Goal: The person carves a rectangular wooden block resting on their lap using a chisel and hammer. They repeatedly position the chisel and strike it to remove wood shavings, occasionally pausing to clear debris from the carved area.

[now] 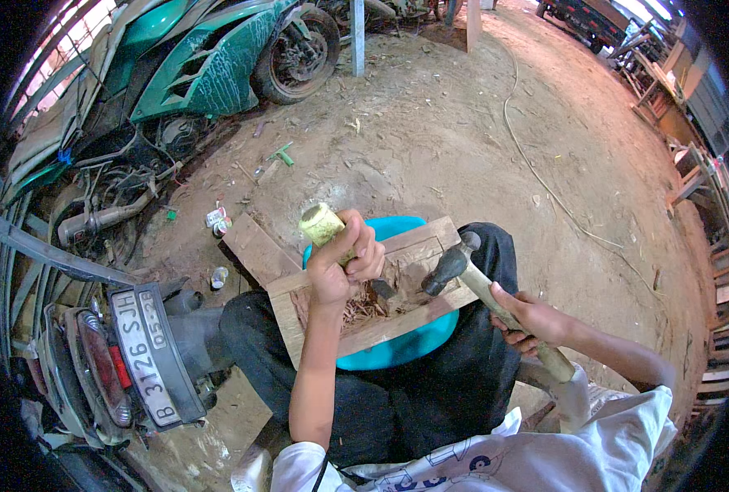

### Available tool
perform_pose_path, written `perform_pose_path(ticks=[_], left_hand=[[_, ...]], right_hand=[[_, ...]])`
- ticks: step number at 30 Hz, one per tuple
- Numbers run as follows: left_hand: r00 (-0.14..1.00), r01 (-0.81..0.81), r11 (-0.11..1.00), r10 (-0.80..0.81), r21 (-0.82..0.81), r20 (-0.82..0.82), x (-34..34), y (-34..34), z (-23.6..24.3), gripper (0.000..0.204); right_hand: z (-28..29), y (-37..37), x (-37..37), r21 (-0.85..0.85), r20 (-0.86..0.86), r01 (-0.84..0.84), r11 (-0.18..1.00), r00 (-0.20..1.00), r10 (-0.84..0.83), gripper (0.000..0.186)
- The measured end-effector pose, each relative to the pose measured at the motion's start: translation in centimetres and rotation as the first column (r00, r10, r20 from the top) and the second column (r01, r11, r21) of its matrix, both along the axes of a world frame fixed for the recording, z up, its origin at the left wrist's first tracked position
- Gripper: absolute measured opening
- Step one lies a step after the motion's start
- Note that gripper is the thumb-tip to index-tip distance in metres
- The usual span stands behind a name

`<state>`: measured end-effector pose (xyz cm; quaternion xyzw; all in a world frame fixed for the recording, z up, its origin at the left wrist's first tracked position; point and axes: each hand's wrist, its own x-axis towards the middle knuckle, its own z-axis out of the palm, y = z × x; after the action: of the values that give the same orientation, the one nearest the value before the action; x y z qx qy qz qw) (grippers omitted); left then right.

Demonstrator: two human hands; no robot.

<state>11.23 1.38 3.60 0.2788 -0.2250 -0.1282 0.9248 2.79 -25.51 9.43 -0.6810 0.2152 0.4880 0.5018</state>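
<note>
My left hand (345,261) is wrapped round the pale yellow handle of a chisel (320,223). The chisel's dark blade end points down at a hollowed piece of wood (413,318) lying across my lap. Brown wood chips (363,310) sit in the hollow, under that hand. My right hand (530,321) grips the wooden handle of a hammer (449,267). Its dark metal head hovers over the right end of the wood, apart from the chisel. Whether the blade touches the wood I cannot tell. Beneath the wood shows a turquoise plastic surface (405,354).
A green motorcycle (208,74) stands at the far left, and the rear of another motorcycle (110,361) is close on my left. A plank (259,250) lies beyond the wood. A thin hose or cable (537,184) crosses the dirt floor. Timber (684,176) lines the right side.
</note>
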Motion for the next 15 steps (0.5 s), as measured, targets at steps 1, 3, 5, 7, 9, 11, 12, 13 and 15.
perform_pose_path(ticks=[1,3,5,7,9,11,12,13,15], left_hand=[[1.0,-0.01,1.0,0.01,0.004,-0.013,0.1,0.0,-0.1,0.031],[1.0,-0.018,1.0,0.019,0.013,-0.017,0.0,0.0,0.1,0.031],[1.0,-0.017,1.0,0.017,0.022,0.001,-0.2,-0.1,0.5,0.03],[0.994,-0.051,0.998,0.055,0.043,-0.093,-0.5,0.0,0.6,0.02],[0.982,-0.076,0.987,0.098,0.138,-0.162,-0.5,0.2,0.7,0.012],[0.983,-0.046,0.992,0.066,0.118,-0.169,-0.5,-0.1,0.6,0.007],[0.984,-0.027,0.995,0.043,0.095,-0.174,-0.6,-0.7,0.7,0.008],[0.983,-0.02,0.997,0.034,0.08,-0.179,-0.7,-0.9,0.9,0.008],[0.99,-0.032,0.995,0.044,0.093,-0.134,-0.9,-0.5,0.7,0.009]], right_hand=[[0.4,0.3,0.0,-0.025,0.034,-0.029,0.999,0.999,0.03,0.062],[0.9,0.6,0.0,-0.085,0.143,-0.095,0.992,0.984,0.107,0.062],[1.5,0.6,0.2,-0.161,0.285,-0.163,0.973,0.937,0.204,0.062],[4.3,1.7,1.3,-0.15,0.305,-0.128,0.98,0.937,0.169,0.062],[7.0,2.4,2.2,-0.108,0.324,-0.065,0.992,0.941,0.097,0.063],[9.1,2.5,3.4,0.0,0.389,-0.03,1.0,0.921,0.027,0.063],[10.4,2.8,3.9,0.001,0.43,-0.02,1.0,0.903,0.017,0.063],[11.5,3.2,4.6,0.012,0.47,-0.022,1.0,0.882,0.014,0.063],[13.6,5.0,5.7,0.088,0.487,0.017,0.996,0.871,-0.058,0.066]])
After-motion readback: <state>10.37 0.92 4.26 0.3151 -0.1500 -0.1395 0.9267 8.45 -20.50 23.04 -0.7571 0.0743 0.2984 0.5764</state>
